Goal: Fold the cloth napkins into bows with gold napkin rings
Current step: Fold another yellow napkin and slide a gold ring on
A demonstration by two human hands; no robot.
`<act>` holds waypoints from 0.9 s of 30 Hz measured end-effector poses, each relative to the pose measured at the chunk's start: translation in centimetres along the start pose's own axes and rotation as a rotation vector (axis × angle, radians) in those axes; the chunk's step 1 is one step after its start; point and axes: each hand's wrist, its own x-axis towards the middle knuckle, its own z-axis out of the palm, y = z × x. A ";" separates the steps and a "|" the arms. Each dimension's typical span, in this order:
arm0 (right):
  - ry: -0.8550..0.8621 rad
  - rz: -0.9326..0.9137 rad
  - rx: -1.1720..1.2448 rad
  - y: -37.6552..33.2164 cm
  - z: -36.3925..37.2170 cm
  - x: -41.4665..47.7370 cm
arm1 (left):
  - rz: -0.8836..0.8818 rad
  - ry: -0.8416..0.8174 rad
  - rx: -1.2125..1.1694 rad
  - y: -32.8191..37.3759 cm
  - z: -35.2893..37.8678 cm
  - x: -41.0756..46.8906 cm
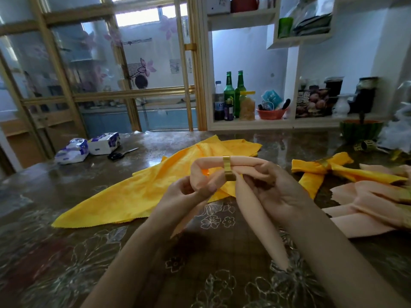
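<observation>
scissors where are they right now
In the head view the scissors lie at the far left of the table, just right of the tissue packs and left of the spread yellow napkin.

the napkin is peach, its ring gold. the cloth and the bow are bright yellow. the table cover is dark brown with pale outlined flowers. two bottles are green.
</observation>
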 end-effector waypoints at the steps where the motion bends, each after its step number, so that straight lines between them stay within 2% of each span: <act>1: -0.011 0.008 -0.001 0.1 0.2 -0.2 | 0.026 -0.058 -0.007 0.0 0.2 -0.1; 3: -0.016 0.029 -0.025 0.6 0.4 -0.2 | 0.087 -0.093 0.023 -0.2 0.5 -0.1; 9: -0.059 0.005 -0.202 1.7 0.4 -0.2 | 0.187 0.085 -0.069 -0.4 0.7 0.3; 13: -0.131 -0.034 -0.368 2.0 0.3 -0.4 | 0.110 0.120 -0.085 -0.1 0.2 0.1; 15: -0.204 -0.046 -0.548 1.6 0.0 -0.4 | 0.048 0.097 -0.126 0.2 0.3 -0.1; 18: -0.344 -0.185 -0.932 0.8 -0.4 -0.3 | -0.063 0.159 -0.047 0.8 0.1 1.7; 20: -0.422 -0.333 -1.161 0.4 -0.5 -0.4 | 0.014 0.186 0.028 -0.6 -1.8 2.8; 22: -0.462 -0.453 -1.319 0.4 -0.5 -0.4 | 0.009 0.253 0.134 -0.9 -1.7 4.4; 24: -0.446 -0.535 -1.354 0.7 -0.8 -0.2 | -0.109 0.351 0.082 -1.4 -0.2 5.8; 27: -0.395 -0.614 -1.309 1.6 -1.0 0.0 | -0.231 0.285 -0.056 -1.7 0.6 4.9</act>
